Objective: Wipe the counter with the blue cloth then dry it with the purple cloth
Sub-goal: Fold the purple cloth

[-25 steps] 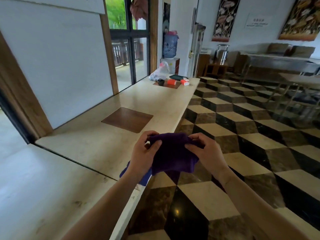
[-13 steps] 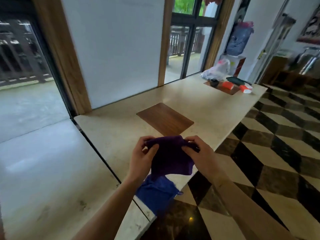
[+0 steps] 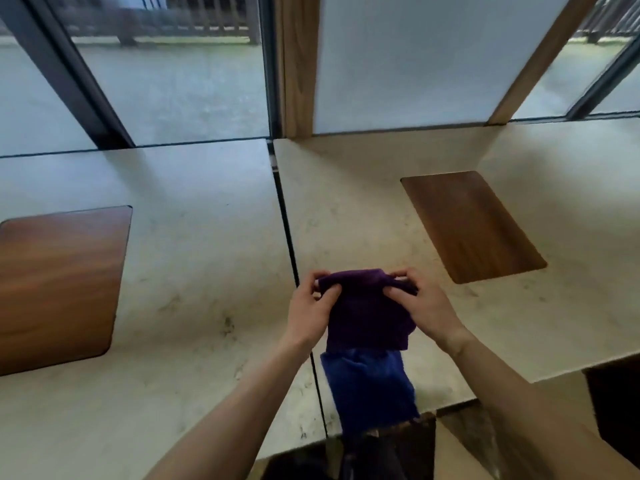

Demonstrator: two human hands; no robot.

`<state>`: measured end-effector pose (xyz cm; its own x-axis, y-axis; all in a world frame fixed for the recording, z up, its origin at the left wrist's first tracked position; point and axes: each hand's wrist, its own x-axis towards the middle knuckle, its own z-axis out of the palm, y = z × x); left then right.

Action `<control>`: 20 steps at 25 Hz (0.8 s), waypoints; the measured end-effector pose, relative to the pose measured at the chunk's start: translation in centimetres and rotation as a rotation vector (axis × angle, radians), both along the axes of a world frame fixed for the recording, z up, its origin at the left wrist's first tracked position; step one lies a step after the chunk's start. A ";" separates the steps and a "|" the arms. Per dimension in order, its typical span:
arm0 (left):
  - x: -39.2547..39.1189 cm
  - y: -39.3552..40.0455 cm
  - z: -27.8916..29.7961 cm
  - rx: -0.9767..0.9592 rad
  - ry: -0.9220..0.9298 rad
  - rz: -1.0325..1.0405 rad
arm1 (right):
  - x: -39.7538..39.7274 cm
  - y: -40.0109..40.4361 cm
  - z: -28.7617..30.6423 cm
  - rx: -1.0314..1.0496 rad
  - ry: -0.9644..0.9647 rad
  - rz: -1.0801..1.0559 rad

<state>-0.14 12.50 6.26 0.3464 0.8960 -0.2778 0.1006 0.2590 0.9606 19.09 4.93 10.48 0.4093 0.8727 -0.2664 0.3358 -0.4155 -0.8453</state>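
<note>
Both hands raised just above the counter, close together, near its front edge. Left hand pinching the upper left corner of the purple cloth, thumb on the near face and fingers curled behind; right hand pinching the upper right corner in the same manner. Purple cloth hanging down between the two hands, upper edge stretched from one grip to the other. Blue cloth just below the purple one, reaching down past the near edge of the counter (not possible to tell whether lying on the stone or hanging from the fingers, upper part hidden behind the purple cloth). Dark seam running from far to near through the pale stone, passing left of the cloths. Left wooden inlay set flat in the left slab, right wooden inlay in the right slab, both well apart from the hands. Wooden post standing at the far side, with window glass to its left.
</note>
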 end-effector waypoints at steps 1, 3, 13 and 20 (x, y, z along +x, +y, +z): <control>0.0 0.0 -0.7 -0.031 0.014 0.036 | 0.1 0.8 -0.8 -0.014 0.022 0.026; 0.0 0.2 -2.1 -0.087 0.053 0.106 | 0.4 2.4 -2.6 -0.052 0.057 0.071; 2.6 3.8 -6.5 -0.098 0.360 0.143 | 4.2 8.4 -11.3 -0.134 -0.028 0.294; 2.3 4.8 -7.8 0.092 0.644 0.045 | 3.6 9.0 -12.7 -0.071 -0.392 0.362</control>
